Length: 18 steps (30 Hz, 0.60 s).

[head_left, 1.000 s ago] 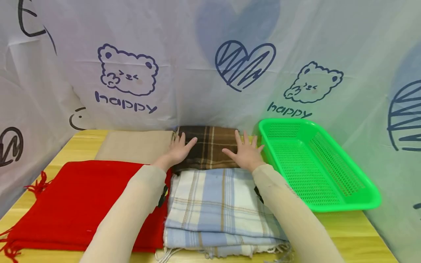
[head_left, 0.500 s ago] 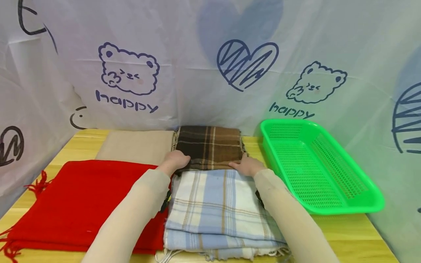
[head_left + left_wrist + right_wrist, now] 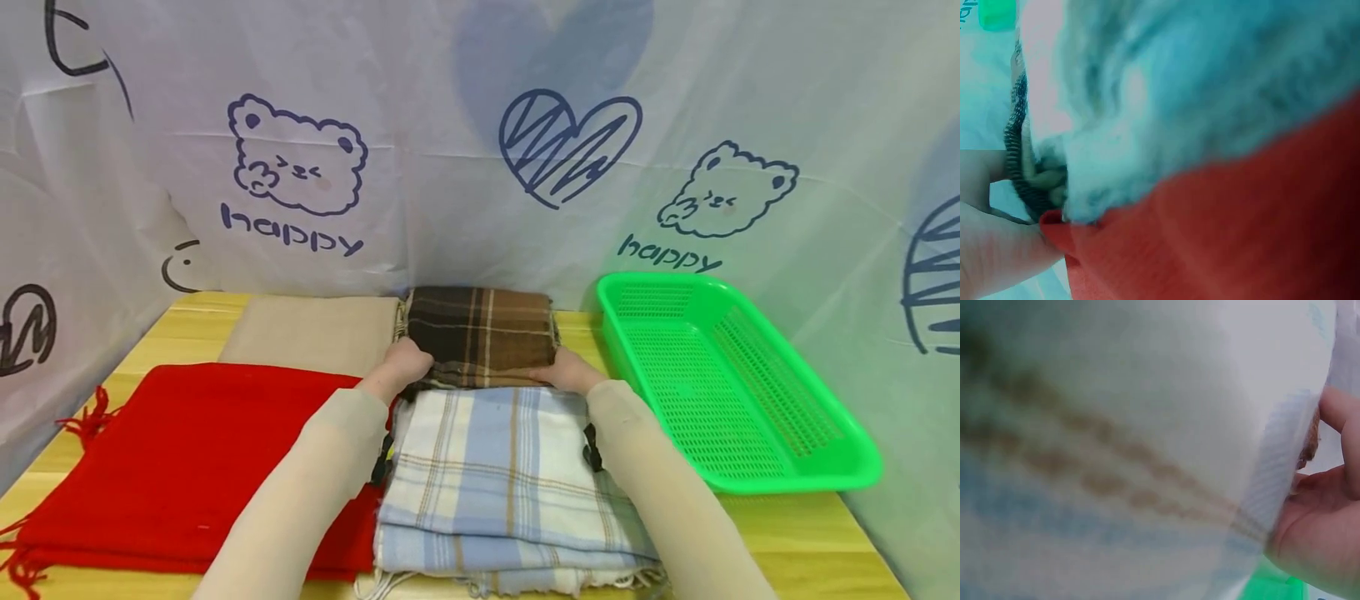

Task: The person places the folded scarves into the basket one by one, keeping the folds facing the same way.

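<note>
A folded brown plaid scarf (image 3: 480,333) lies at the back of the wooden table (image 3: 787,533). My left hand (image 3: 402,367) grips its near left corner, fingers curled under the edge. My right hand (image 3: 564,372) grips the near right corner the same way. In front of it lies a folded blue-and-white plaid scarf (image 3: 502,475), which fills the right wrist view (image 3: 1116,456), blurred and very close. The left wrist view shows my left hand (image 3: 997,250) beside the brown scarf's edge (image 3: 1019,169) and the red cloth (image 3: 1241,231).
A red fringed scarf (image 3: 172,458) lies at the front left, and a beige folded cloth (image 3: 311,333) sits behind it. A green perforated plastic basket (image 3: 847,471) stands at the right. A printed sheet (image 3: 480,142) walls the back and sides.
Both hands went from lying flat on top of the brown scarf to drawing back and curling round its near edge. The camera has shifted slightly.
</note>
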Available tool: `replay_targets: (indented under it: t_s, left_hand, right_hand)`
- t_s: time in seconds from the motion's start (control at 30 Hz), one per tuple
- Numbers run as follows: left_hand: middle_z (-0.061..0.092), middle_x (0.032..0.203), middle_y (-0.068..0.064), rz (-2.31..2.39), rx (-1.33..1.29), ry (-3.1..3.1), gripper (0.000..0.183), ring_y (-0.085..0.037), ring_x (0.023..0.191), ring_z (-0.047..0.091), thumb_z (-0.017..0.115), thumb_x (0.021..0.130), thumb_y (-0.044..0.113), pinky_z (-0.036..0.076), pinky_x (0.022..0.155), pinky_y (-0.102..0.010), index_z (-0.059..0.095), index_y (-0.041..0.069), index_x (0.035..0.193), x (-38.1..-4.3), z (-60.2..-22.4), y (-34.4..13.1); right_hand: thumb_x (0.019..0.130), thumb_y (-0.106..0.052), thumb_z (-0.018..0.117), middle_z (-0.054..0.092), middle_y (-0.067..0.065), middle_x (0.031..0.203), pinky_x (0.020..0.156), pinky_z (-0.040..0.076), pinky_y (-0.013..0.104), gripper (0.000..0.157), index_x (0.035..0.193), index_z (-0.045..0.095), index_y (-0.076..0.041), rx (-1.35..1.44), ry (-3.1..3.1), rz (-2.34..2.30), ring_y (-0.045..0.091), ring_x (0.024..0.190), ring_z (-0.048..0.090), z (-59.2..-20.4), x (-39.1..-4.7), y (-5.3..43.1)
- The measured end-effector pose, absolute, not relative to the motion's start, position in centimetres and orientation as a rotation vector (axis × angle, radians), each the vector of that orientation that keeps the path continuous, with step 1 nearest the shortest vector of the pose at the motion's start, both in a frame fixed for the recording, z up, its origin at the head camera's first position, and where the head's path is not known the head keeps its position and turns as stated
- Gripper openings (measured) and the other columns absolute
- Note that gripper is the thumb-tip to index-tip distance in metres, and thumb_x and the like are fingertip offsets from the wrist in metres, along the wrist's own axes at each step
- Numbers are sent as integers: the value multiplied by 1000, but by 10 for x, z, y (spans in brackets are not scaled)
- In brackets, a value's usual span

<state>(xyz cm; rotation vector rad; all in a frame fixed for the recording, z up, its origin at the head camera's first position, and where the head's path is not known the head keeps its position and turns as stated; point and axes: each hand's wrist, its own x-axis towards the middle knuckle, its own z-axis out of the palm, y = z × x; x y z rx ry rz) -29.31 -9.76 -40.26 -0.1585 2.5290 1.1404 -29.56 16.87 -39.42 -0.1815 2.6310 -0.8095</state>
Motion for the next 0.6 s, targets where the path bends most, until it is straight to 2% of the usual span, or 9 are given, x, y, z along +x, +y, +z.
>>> replay_targets:
  t_s: [0.1, 0.17, 0.2, 0.27, 0.33, 0.4, 0.47, 0.5, 0.6]
  left_hand:
    - [20, 150, -26, 1347, -195, 2419, 64, -39, 132, 32, 44, 94, 18, 37, 101, -47, 15, -8, 145, -287, -394, -93]
    - [28, 147, -23, 1499, -248, 2288, 63, -36, 129, 38, 50, 93, 23, 38, 102, -47, 24, -5, 143, -296, -404, -94]
    - [38, 140, -21, 1576, -257, 2214, 60, -33, 123, 45, 54, 91, 27, 43, 99, -45, 33, -2, 139, -308, -419, -98]
    - [54, 117, -16, 1681, -290, 2101, 49, -27, 99, 58, 59, 88, 29, 51, 83, -40, 47, 1, 126, -328, -445, -104]
    - [55, 87, -9, 1738, -312, 2065, 35, -20, 71, 55, 60, 87, 27, 50, 67, -35, 54, 2, 110, -337, -456, -108]
    - [48, 64, -3, 1762, -316, 2086, 21, -14, 54, 46, 57, 89, 23, 43, 57, -30, 55, 3, 95, -330, -442, -107]
    - [41, 55, 1, 1744, -339, 2142, 15, -11, 49, 38, 47, 93, 15, 37, 55, -27, 52, 2, 89, -300, -395, -98]
    - [38, 51, 3, 1764, -337, 2161, 14, -10, 47, 36, 45, 93, 14, 35, 54, -26, 50, 3, 85, -294, -383, -96]
    - [35, 49, 5, 1874, -297, 2134, 16, -7, 42, 31, 43, 94, 12, 33, 53, -25, 50, -1, 102, -285, -356, -93]
  right_hand:
    - [90, -27, 59, 45, 27, 137, 105, 37, 46, 64, 138, 34, 9, -167, 2606, -916, 37, 126, 45, -395, -297, 172]
    - [89, -25, 61, 47, 26, 135, 105, 38, 46, 63, 136, 36, 9, -145, 2600, -953, 36, 125, 46, -396, -298, 173]
    - [89, -24, 61, 47, 26, 135, 104, 38, 46, 62, 135, 37, 10, -132, 2606, -960, 36, 125, 46, -396, -298, 173]
    - [88, -20, 62, 45, 28, 135, 105, 37, 46, 63, 135, 35, 12, -113, 2629, -961, 38, 126, 44, -397, -299, 172]
    - [86, -15, 64, 43, 30, 136, 107, 36, 45, 64, 135, 34, 14, -111, 2669, -947, 39, 128, 42, -397, -300, 170]
    - [86, -10, 63, 39, 31, 139, 107, 35, 46, 66, 137, 29, 15, -102, 2692, -952, 40, 130, 38, -395, -301, 167]
    - [87, -7, 61, 41, 31, 137, 105, 37, 46, 66, 139, 26, 12, -88, 2682, -1010, 39, 126, 42, -390, -301, 164]
    - [88, -7, 60, 44, 30, 135, 103, 39, 45, 65, 140, 26, 11, -85, 2676, -1039, 39, 124, 45, -386, -300, 163]
    - [91, -8, 57, 45, 28, 133, 100, 41, 46, 62, 142, 25, 5, -52, 2648, -1150, 38, 121, 48, -371, -300, 160]
